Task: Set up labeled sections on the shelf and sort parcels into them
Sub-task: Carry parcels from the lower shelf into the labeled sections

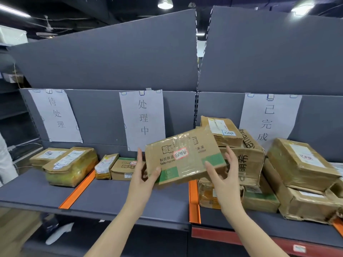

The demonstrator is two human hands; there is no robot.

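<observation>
Both forearms reached up from the lower centre of the frame toward a flat cardboard parcel (183, 156). It was held tilted at mid-frame, clear of the grey shelf (111, 197) and overlapping the lower edge of the middle label (143, 117). The left hand (143, 171) pinched the parcel's lower left corner, thumb on the printed face, fingers (140, 154) behind and along the left edge. The right hand (222, 175) was spread at the lower right corner. Its thumb lay on the face beside a green patch, and its fingers (233, 158) stood nearly straight just past the right edge, not curled round it.

The shelf ran across the frame, split by two orange dividers (78, 190) into three sections. Each section was backed by a white sheet with hand-written characters: the left label (55, 115), the middle label and the right label (267, 123). Two taped parcels (70, 166) lay in the left section, two smaller parcels (122, 168) in the middle, and a stacked heap of boxes (300, 162) filled the right. Slanted grey panels (111, 56) rose behind, under ceiling lamps (165, 3) on a dark ceiling. At lower left a white bag (59, 232) lay on a lower level.
</observation>
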